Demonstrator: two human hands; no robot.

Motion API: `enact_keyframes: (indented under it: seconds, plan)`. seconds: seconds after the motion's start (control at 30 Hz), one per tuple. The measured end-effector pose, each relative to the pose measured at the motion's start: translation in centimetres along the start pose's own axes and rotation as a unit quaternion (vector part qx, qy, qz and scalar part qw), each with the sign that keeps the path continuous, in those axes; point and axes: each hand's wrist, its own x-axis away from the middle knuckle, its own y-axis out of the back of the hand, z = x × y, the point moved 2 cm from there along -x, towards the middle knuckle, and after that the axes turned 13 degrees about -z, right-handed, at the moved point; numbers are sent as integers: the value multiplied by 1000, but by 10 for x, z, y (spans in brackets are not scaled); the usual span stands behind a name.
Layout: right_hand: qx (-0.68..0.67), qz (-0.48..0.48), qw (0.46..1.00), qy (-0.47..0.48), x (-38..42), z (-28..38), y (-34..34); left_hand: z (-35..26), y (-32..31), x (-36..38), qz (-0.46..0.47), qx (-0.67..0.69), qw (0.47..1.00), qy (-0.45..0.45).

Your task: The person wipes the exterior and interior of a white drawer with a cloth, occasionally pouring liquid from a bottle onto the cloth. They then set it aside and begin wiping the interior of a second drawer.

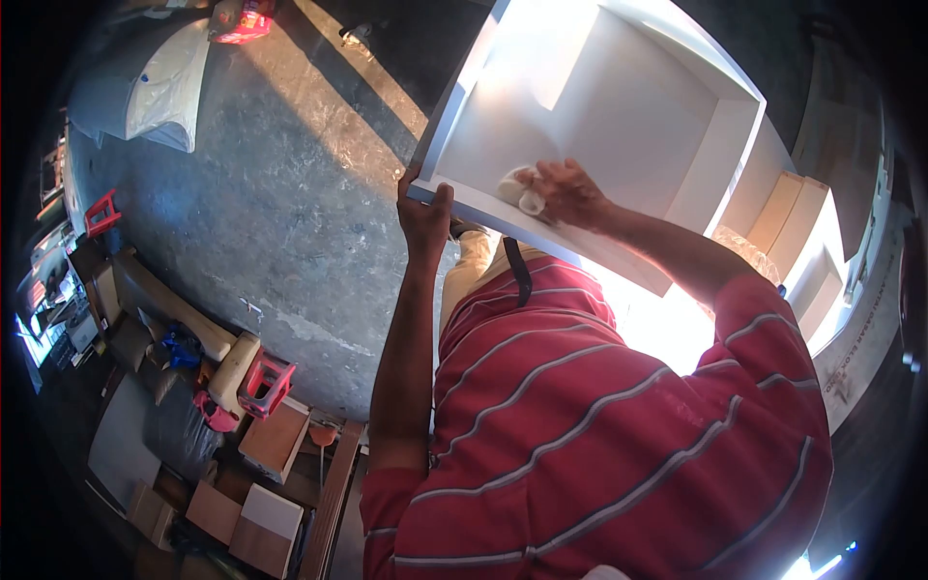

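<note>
A large white open box, like a drawer (619, 126), is tilted in front of my body. My left hand (425, 217) grips its near left corner, with the fingers wrapped round the edge. Inside the box, my right hand (570, 196) holds a white cloth (522, 188) against the inner surface near the front wall. Strong sunlight falls on the far part of the box interior and makes it very bright.
Grey concrete floor (290, 184) lies to the left, with a red bag (240, 21) and plastic-covered sheet (166, 92) at the upper left. A red stool (266, 384) and wooden boards (275, 440) are at the lower left. White box parts (788, 217) stand at the right.
</note>
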Motion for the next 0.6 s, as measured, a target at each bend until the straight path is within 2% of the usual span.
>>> enact_keyframes:
  seconds: [0.03, 0.1, 0.17, 0.27, 0.3, 0.37, 0.4, 0.47, 0.5, 0.57, 0.6]
  plan:
    - [0, -3, 1000, 3, -4, -12, -2, 2, 0, 0, 0, 2, 1000, -3]
    - [-89, -113, 983, -110, -16, -45, -10, 3, 1, 0, -2, 2, 1000, -3]
    - [19, -105, 972, -209, -51, -66, -10, 3, 1, -1, 7, -9, 1000, -7]
    - [14, -129, 957, -258, -92, -75, -11, 2, 0, -2, 10, 6, 1000, -8]
    - [-3, -107, 971, -216, -96, -59, -11, 4, 2, -2, 9, 4, 1000, -11]
    - [-115, -186, 970, -109, -75, -32, -44, 6, 1, -2, 12, 24, 1000, -11]
    - [-114, -190, 969, -107, -75, -30, -32, 5, 1, -3, 11, 25, 1000, -15]
    - [-34, -29, 992, -117, -74, -28, -16, 6, 1, -3, 2, -6, 1000, -6]
    - [-121, -103, 976, -147, -80, -47, -13, 6, 0, -5, -1, -4, 1000, -8]
    - [-6, -86, 971, -225, -92, -58, 5, 10, 1, -4, 1, 0, 1000, 0]
    - [3, -94, 974, -207, -93, -56, -9, 12, 3, -2, 2, -1, 1000, 0]
